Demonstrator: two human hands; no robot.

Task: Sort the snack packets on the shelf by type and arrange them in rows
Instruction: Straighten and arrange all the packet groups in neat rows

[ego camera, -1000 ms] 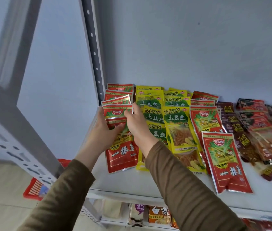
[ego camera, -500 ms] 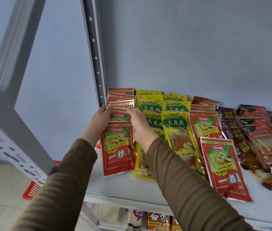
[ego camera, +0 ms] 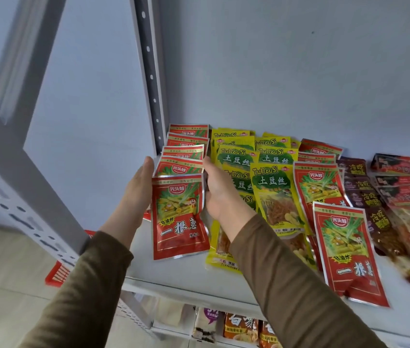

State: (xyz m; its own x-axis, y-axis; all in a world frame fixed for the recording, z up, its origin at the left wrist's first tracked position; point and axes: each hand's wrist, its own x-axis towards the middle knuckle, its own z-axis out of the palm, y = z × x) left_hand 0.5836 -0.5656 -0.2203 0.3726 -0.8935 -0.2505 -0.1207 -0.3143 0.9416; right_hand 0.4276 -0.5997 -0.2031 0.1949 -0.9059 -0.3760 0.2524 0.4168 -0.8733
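Note:
A row of overlapping red packets runs front to back at the left end of the white shelf. My left hand lies flat against the row's left edge, fingers straight. My right hand presses against the row's right edge with fingers extended, lying over the yellow packets beside it. Right of the yellow rows lies a second row of red packets, then dark brown packets, then dark red packets at the far right.
A grey perforated upright stands at the shelf's back left corner, close to my left hand. The wall is right behind the rows. More packets sit on the shelf below. A red basket is on the floor at left.
Both hands moved from the top of the front red packet back along the row's two sides. The front packet now lies flat at the row's near end.

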